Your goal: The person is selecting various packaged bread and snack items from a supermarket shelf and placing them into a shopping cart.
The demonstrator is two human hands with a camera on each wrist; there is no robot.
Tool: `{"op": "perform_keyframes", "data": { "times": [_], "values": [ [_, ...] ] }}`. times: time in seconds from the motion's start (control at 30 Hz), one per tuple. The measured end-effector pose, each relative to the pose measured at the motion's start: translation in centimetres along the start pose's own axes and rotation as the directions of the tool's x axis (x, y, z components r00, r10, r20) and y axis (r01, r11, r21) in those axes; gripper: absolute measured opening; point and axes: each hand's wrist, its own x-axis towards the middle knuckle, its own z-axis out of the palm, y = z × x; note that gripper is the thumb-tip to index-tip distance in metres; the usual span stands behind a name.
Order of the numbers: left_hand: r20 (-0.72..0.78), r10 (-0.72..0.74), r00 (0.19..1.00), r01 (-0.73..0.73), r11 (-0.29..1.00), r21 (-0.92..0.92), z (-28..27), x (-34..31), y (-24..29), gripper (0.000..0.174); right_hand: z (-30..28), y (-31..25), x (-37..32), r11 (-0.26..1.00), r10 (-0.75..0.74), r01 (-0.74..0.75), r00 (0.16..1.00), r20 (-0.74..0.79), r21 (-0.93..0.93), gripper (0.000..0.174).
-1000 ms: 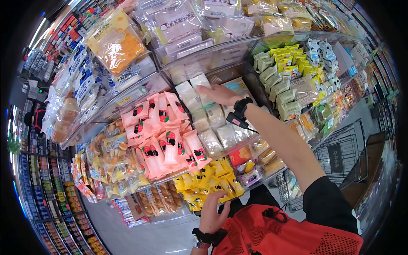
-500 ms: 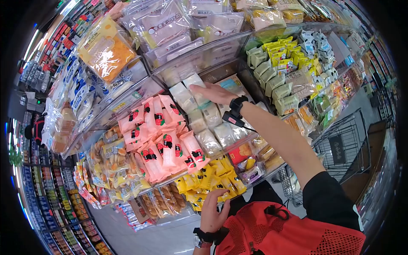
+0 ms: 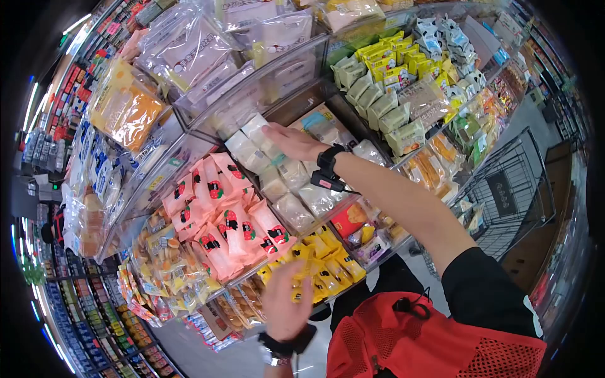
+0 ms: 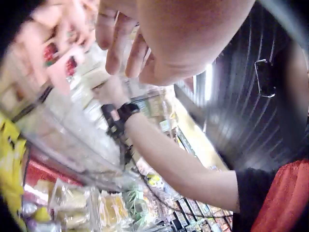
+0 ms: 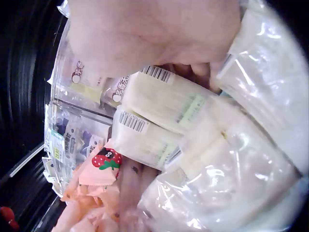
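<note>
In the head view my right hand (image 3: 293, 142) lies at a white packet of wrapped bread (image 3: 256, 128) in the bin's back row. The right wrist view shows the fingers bent down along the far side of this barcoded packet (image 5: 164, 96), gripping it while it sits among its neighbours. A second barcoded packet (image 5: 145, 137) stands right beside it. My left hand (image 3: 287, 305), blurred, hovers in front of the yellow snack packets (image 3: 324, 268) with nothing in it. Its fingers (image 4: 116, 53) hang loosely bent in the left wrist view.
Pink strawberry-print packets (image 3: 230, 230) fill the bin to the left. A clear divider (image 3: 277, 82) stands behind the white packets. Green wrapped packets (image 3: 381, 113) sit to the right. A wire shopping cart (image 3: 504, 201) stands at the right, beyond the shelf.
The head view has shifted, with the shelf sliding left and tilting. My left hand has moved left and blurred. My right hand stays at the same white packet.
</note>
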Motion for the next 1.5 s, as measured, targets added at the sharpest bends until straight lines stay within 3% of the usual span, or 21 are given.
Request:
{"op": "perform_keyframes", "data": {
  "times": [0.13, 0.23, 0.27, 0.33, 0.43, 0.53, 0.6, 0.7, 0.8, 0.9, 0.93, 1.0, 1.07, 1.13, 1.2, 1.27, 1.3, 1.33, 1.37, 1.43, 1.5],
  "values": [
    [-0.046, 0.052, 0.998, -0.052, 0.999, 0.013, -4.9, 8.4, 1.9, 0.029, -0.4, -1.8, -1.8, 0.998, 0.062, -0.062, 0.998, 0.005, -0.013, 0.084],
    [0.151, 0.2, 0.968, -0.243, 0.894, 0.375, -6.3, 14.1, 0.9, 0.039, -0.7, -2.0, -1.8, 0.999, 0.014, -0.013, 1.0, -0.026, 0.041, 0.072],
    [0.164, 0.205, 0.965, -0.254, 0.89, 0.379, -6.3, 15.4, 0.1, 0.039, -0.2, -1.5, -1.5, 0.997, 0.028, -0.023, 0.997, -0.07, 0.074, 0.069],
    [0.285, 0.161, 0.945, -0.308, 0.732, 0.607, -6.1, 18.0, -1.5, 0.048, 0.3, 0.0, -0.4, 0.977, -0.007, 0.025, 0.996, -0.086, 0.21, 0.063],
    [0.405, 0.023, 0.914, -0.284, 0.748, 0.6, -4.9, 21.3, -3.0, 0.059, 0.3, 0.6, -1.6, 0.98, -0.016, 0.044, 0.989, -0.145, 0.194, 0.067],
    [0.503, -0.063, 0.862, -0.356, 0.631, 0.689, -3.9, 22.8, -4.3, 0.067, 1.1, 1.1, -2.0, 0.971, -0.093, 0.125, 0.983, -0.159, 0.205, 0.066],
    [0.553, -0.134, 0.822, -0.355, 0.639, 0.683, -3.9, 23.1, -4.1, 0.071, 1.2, 1.6, -1.2, 0.975, -0.103, 0.119, 0.99, -0.092, 0.186, 0.068],
    [0.571, -0.001, 0.821, -0.519, 0.414, 0.747, -4.7, 23.1, -5.9, 0.075, 2.2, 3.7, 1.2, 0.98, -0.176, 0.181, 0.983, -0.056, 0.085, 0.07],
    [0.591, -0.016, 0.807, -0.521, 0.453, 0.724, -4.0, 23.6, -3.5, 0.077, 0.8, 1.7, -1.3, 0.989, -0.098, 0.103, 0.993, -0.06, 0.105, 0.06],
    [0.582, -0.109, 0.806, -0.477, 0.463, 0.747, -2.0, 24.1, -2.4, 0.075, 1.4, 1.3, -3.6, 0.977, -0.215, 0.212, 0.952, -0.22, -0.036, 0.045],
    [0.589, -0.003, 0.808, -0.526, 0.445, 0.725, -1.8, 24.4, -4.6, 0.067, 1.9, 1.4, -5.1, 0.96, -0.277, 0.252, 0.907, -0.318, -0.12, 0.04],
    [0.57, -0.015, 0.822, -0.506, 0.443, 0.74, -1.3, 24.3, -3.9, 0.06, 3.0, 2.2, -9.4, 0.934, -0.357, 0.293, 0.788, -0.501, -0.205, 0.029],
    [0.547, -0.017, 0.837, -0.457, 0.53, 0.715, -1.0, 24.2, -3.1, 0.056, 0.2, 2.4, -17.1, 0.922, -0.384, 0.371, 0.851, -0.357, -0.108, 0.025],
    [0.56, -0.032, 0.828, -0.445, 0.571, 0.69, -1.1, 24.4, -3.7, 0.055, -3.4, 3.6, -25.2, 0.933, -0.346, 0.353, 0.933, -0.095, 0.072, 0.03],
    [0.523, -0.03, 0.852, -0.399, 0.61, 0.684, -1.3, 24.5, -4.6, 0.053, -4.4, 8.1, -32.0, 0.92, -0.349, 0.367, 0.927, -0.14, 0.139, 0.029],
    [0.515, -0.021, 0.857, -0.386, 0.636, 0.668, -1.5, 24.2, -3.6, 0.05, -5.3, 14.5, -38.5, 0.946, -0.059, 0.116, 0.98, -0.191, 0.302, 0.027],
    [0.499, -0.006, 0.867, -0.369, 0.664, 0.65, -1.5, 23.7, -3.1, 0.048, -5.7, 18.5, -41.6, 0.949, 0.076, 0.024, 0.95, -0.302, 0.314, 0.027],
    [0.452, 0.205, 0.868, -0.482, 0.562, 0.672, -1.2, 23.0, -3.3, 0.039, -6.3, 23.2, -44.6, 0.95, 0.277, -0.209, 0.907, -0.318, 0.232, 0.026],
    [0.449, 0.171, 0.877, -0.465, 0.539, 0.702, -0.9, 22.2, -1.1, 0.034, -6.1, 28.9, -47.3, 0.941, 0.327, -0.247, 0.84, -0.432, 0.232, 0.025],
    [0.403, 0.136, 0.905, -0.371, 0.715, 0.593, 1.3, 19.4, 7.7, 0.022, -5.7, 39.3, -52.8, 0.801, 0.599, -0.418, 0.553, -0.579, 0.429, 0.025],
    [0.263, -0.103, 0.959, -0.091, 0.768, 0.634, 5.9, 16.6, 12.7, 0.028, -6.1, 46.8, -56.7, 0.627, 0.747, -0.607, 0.294, -0.596, 0.487, 0.026]
  ]
}}
